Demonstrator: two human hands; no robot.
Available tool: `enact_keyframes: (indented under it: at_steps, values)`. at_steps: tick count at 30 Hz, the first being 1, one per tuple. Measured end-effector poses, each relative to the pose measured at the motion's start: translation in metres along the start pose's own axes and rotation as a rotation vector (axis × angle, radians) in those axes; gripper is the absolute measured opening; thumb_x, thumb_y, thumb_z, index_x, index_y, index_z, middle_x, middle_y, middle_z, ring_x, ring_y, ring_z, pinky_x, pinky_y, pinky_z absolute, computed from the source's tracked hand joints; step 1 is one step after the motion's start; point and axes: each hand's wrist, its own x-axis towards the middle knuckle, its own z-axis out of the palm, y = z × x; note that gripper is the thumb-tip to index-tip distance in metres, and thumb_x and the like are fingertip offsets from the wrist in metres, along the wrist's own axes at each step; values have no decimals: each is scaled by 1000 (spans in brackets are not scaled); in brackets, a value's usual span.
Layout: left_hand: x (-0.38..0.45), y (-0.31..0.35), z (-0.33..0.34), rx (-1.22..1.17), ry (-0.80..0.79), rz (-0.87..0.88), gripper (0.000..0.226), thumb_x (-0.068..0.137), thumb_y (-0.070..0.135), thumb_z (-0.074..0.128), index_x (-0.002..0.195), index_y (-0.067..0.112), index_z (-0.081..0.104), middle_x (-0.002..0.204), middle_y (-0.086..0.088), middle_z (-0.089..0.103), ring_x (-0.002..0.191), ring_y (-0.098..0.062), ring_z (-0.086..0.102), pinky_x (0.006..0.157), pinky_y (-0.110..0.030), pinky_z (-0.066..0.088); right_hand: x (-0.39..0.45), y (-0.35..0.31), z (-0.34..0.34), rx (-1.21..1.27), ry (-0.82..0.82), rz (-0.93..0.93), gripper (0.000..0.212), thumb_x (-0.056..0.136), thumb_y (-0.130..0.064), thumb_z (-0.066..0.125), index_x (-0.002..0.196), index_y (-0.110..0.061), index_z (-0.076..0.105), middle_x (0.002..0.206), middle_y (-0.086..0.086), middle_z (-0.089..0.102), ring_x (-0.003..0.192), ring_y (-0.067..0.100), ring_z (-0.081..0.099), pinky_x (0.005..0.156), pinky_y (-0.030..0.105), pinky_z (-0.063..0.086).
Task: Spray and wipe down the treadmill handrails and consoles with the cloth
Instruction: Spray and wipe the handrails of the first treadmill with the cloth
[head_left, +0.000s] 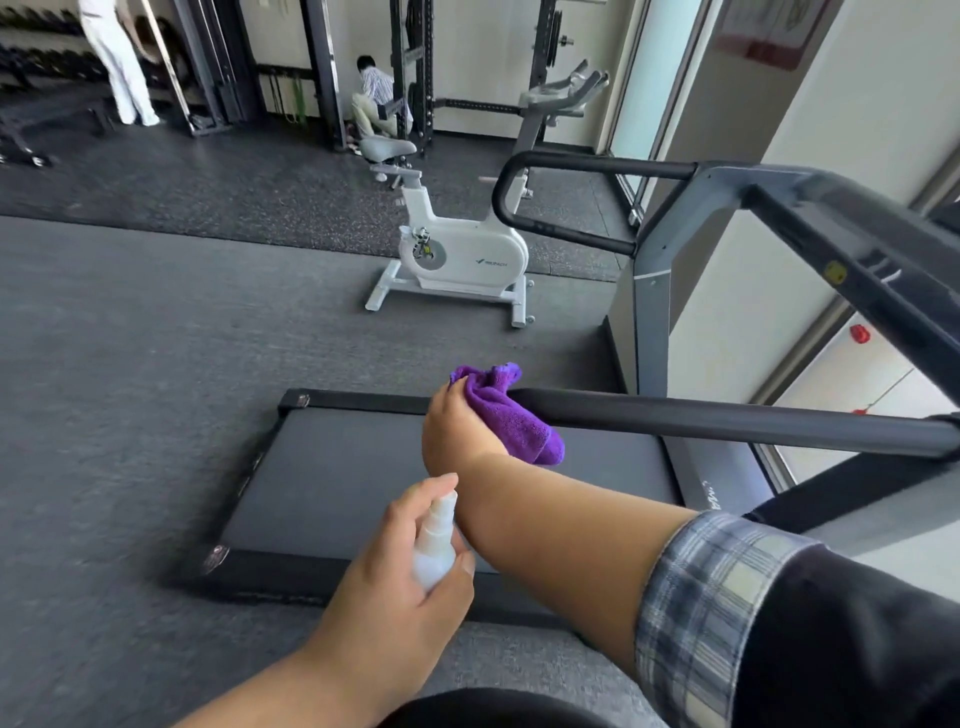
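Observation:
A purple cloth (511, 413) is wrapped over the free end of the near black handrail (727, 423) of the treadmill. My right hand (457, 434) grips the cloth around that rail end. Below it, my left hand (400, 566) holds a small white spray bottle (435, 545), index finger on its nozzle top. The far handrail (582, 165) curves round at the upper right, joined to the grey upright frame (670, 234). The console is out of view.
The treadmill belt (415, 483) lies below the hands. A white exercise bike (457, 244) stands on the dark floor beyond. Weight racks line the back wall, with one person standing at the far left and another crouching by a rack. Windows run along the right.

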Motion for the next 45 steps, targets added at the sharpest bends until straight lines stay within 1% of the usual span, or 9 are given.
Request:
enact_keyframes:
  at_steps: [5, 7, 10, 14, 18, 28, 33, 41, 45]
  values:
    - [4, -5, -5, -15, -45, 30, 62, 78, 30, 64, 116, 71, 37, 101, 10, 66, 84, -11, 64, 78, -28, 51, -22, 22, -3, 323, 61, 107, 27, 96, -28, 50, 118, -21, 65, 119, 4, 58, 111, 33, 49, 88, 49, 41]
    - [8, -2, -3, -17, -82, 45, 59, 76, 33, 61, 115, 70, 36, 97, 8, 66, 82, -13, 64, 76, -31, 52, -39, 32, 3, 502, 145, 170, 28, 91, -30, 58, 118, -22, 63, 119, 1, 55, 111, 30, 46, 84, 43, 38]
    - [14, 1, 2, -25, -142, 73, 66, 83, 19, 67, 112, 71, 37, 93, 10, 67, 81, -13, 64, 76, -27, 52, -63, 43, 23, 689, 228, 274, 52, 79, -34, 71, 127, -26, 54, 126, 1, 49, 114, 30, 43, 82, 41, 36]
    - [21, 12, 19, -13, -202, 88, 75, 85, 8, 66, 107, 73, 37, 92, 12, 67, 77, -13, 63, 66, -13, 48, -84, 54, 61, 833, 245, 469, 70, 71, -34, 77, 134, -29, 47, 127, -2, 51, 111, 31, 48, 83, 43, 45]
    - [25, 32, 46, -25, -277, 102, 77, 86, 7, 66, 101, 77, 36, 92, 20, 65, 81, -7, 62, 66, -6, 44, -111, 63, 104, 875, 275, 588, 75, 68, -37, 78, 136, -31, 47, 127, -4, 55, 112, 29, 50, 87, 44, 46]
    - [27, 76, 130, -25, -414, 159, 74, 88, 7, 64, 104, 73, 36, 89, 15, 65, 80, -10, 62, 69, -6, 44, -218, 93, 231, 900, 231, 834, 73, 71, -41, 77, 138, -34, 48, 132, -7, 54, 121, 26, 49, 102, 41, 40]
    - [25, 91, 163, 13, -428, 173, 73, 87, 10, 65, 106, 74, 35, 93, 16, 64, 82, -11, 61, 69, -7, 45, -268, 102, 284, 948, 234, 1001, 71, 67, -34, 80, 134, -31, 55, 130, -4, 56, 117, 30, 50, 96, 43, 43]
    - [24, 105, 203, 53, -338, 73, 65, 88, 20, 64, 105, 75, 33, 100, 32, 56, 91, 2, 57, 70, -5, 42, -276, 67, 295, 1063, 410, 1123, 87, 65, -27, 87, 143, -27, 48, 145, 3, 45, 130, 31, 37, 104, 48, 40]
    - [22, 110, 217, 60, -313, 22, 66, 89, 18, 64, 107, 74, 34, 100, 30, 59, 92, -2, 59, 72, -9, 43, -282, 52, 303, 1119, 479, 1077, 93, 66, -26, 89, 147, -27, 43, 149, 5, 38, 129, 33, 31, 106, 51, 40]
